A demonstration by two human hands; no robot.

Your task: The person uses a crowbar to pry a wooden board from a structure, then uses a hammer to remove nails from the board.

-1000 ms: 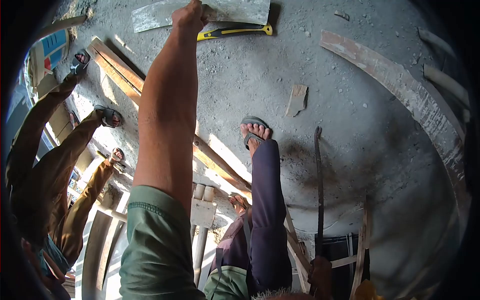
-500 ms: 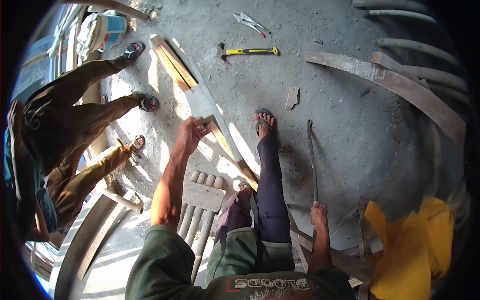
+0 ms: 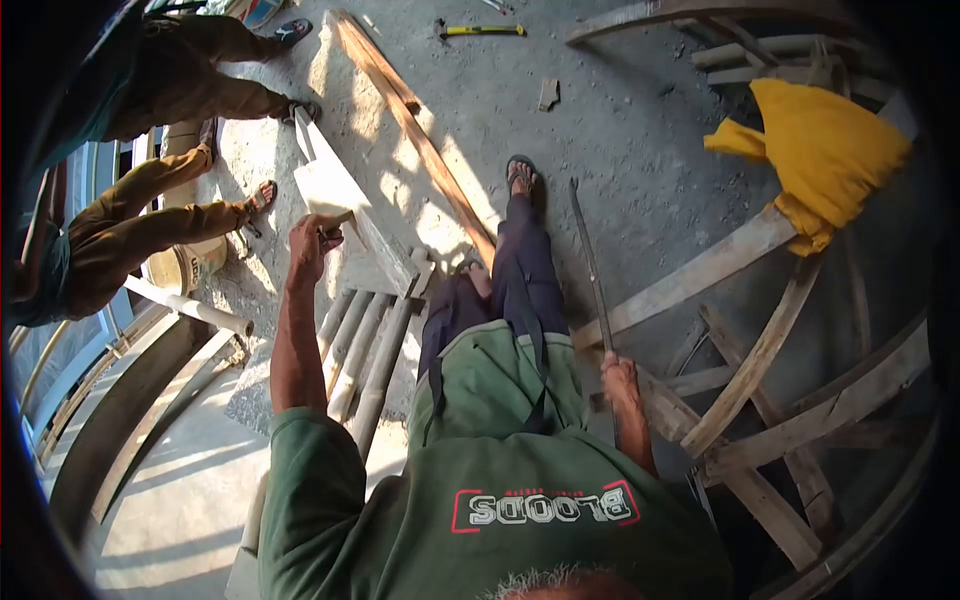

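Observation:
My left hand is closed on a projecting edge of a pale wooden board. The board is tilted, its far end near another person's foot and its near end over a slatted bench of round poles. My right hand is wrapped round a thin ribbed metal bar, which points away from me along the right of my leg. Between my feet and the board lie long reddish wooden strips on the floor.
Two people stand at the left; one's trousers are brown. A yellow-handled hammer and a wood scrap lie ahead. At right, a yellow cloth hangs over crossed timbers. A bucket stands left.
My left hand has lifted the board off the wooden strips and swung it left and nearer to me. The view has shifted; my right hand still holds the bar.

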